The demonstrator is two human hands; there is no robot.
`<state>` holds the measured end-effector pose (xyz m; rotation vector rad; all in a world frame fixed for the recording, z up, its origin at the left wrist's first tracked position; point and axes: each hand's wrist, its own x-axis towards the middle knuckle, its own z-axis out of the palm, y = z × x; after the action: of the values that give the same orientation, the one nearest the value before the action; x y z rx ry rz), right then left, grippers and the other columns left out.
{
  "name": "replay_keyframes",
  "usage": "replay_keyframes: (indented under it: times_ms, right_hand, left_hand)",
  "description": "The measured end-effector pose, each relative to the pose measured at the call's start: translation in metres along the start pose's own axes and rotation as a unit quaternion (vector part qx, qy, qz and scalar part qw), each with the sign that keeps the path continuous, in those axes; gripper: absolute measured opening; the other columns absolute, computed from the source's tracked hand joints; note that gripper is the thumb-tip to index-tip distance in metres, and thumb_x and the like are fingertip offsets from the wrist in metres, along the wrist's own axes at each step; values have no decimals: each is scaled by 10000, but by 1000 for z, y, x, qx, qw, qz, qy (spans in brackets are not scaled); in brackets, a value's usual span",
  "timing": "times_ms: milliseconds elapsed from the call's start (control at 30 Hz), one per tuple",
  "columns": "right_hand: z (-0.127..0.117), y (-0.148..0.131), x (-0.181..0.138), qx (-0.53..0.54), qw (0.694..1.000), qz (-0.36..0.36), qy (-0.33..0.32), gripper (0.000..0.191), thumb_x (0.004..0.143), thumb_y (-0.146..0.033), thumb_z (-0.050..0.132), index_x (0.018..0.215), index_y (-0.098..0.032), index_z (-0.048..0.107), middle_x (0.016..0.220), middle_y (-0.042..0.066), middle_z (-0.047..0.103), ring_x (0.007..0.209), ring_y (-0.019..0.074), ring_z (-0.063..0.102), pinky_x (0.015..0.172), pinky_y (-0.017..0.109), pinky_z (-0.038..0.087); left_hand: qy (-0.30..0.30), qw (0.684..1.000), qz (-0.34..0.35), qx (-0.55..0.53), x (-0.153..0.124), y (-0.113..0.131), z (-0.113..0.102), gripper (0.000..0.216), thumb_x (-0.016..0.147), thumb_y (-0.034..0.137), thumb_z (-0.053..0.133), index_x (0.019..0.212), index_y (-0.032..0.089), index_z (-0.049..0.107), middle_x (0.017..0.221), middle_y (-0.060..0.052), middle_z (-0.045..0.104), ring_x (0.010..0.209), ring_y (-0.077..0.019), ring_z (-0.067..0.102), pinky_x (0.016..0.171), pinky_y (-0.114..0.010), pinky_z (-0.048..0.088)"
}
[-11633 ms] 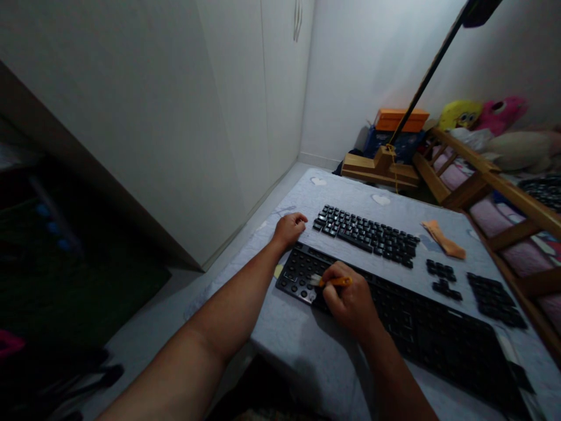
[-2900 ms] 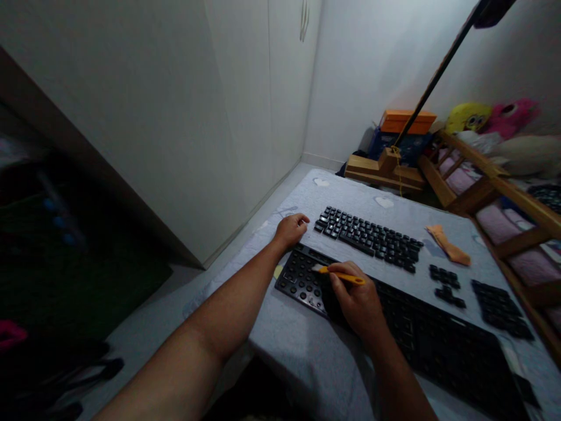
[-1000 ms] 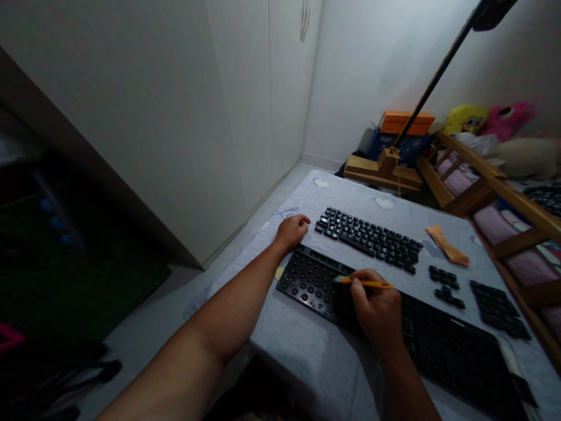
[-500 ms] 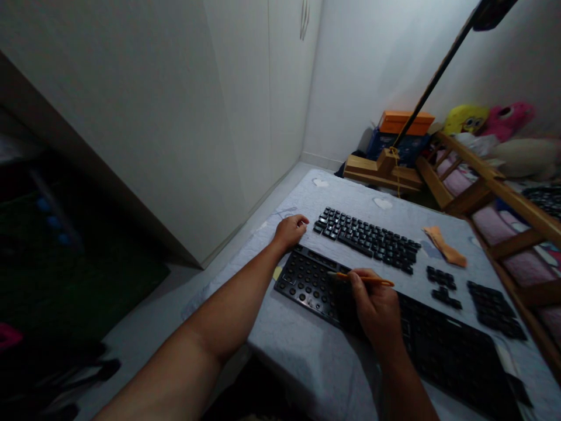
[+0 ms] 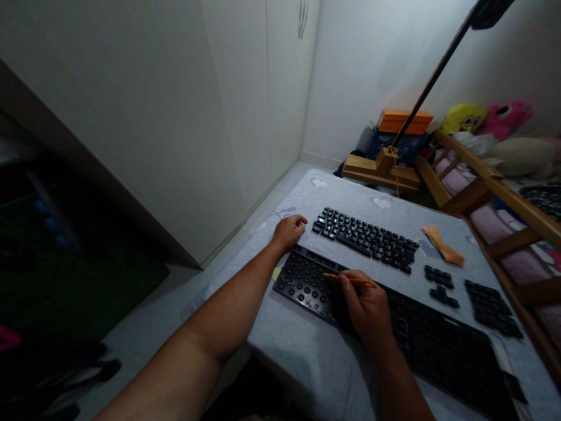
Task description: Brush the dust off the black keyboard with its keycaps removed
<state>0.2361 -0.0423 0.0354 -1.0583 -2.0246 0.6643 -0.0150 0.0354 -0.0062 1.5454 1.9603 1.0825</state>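
A slim brush with an orange handle (image 5: 362, 282) is pinched in my right hand (image 5: 370, 304), its tip pointing left over a black keyboard base (image 5: 302, 280). The base has its keycaps off, showing rows of round switch spots. Part of its middle is hidden by my right hand and shadow. My left hand (image 5: 289, 231) rests on the cloth at the base's upper left corner, fingers loosely bent and holding nothing. Beyond the base lies a block of loose black keycaps (image 5: 368, 237), laid out in keyboard order.
Smaller keycap groups (image 5: 440, 285) and a number-pad group (image 5: 493, 310) lie to the right. An orange cloth strip (image 5: 442, 245) is behind them. A white cabinet (image 5: 219, 117) stands at left, a wooden bed rail (image 5: 486, 175) at right, and a pole on a wooden stand (image 5: 381, 166) behind.
My right hand has moved slightly left with the brush, whose tip now sits further left over the base. My left hand stays in place.
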Motion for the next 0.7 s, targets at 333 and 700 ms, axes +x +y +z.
replay_keyframes:
  times_ms: [333, 700]
  right_hand:
    - [0, -4, -2, 57, 998, -7, -40, 267, 974, -338, 500, 820, -205, 674, 705, 9, 646, 648, 168, 617, 634, 268, 471]
    - [-1, -12, -2, 58, 991, -12, -116, 297, 964, -333, 497, 788, -188, 687, 704, 29, 668, 640, 171, 624, 625, 272, 464]
  left_hand:
    - [-3, 1000, 2, 6, 1, -1, 0, 270, 806, 189, 562, 1002, 183, 749, 833, -23, 717, 774, -162, 633, 744, -258, 481]
    - [-2, 1000, 3, 8, -1, 2, -1, 274, 804, 192, 557, 1004, 175, 745, 819, -23, 714, 761, -161, 629, 733, -260, 476]
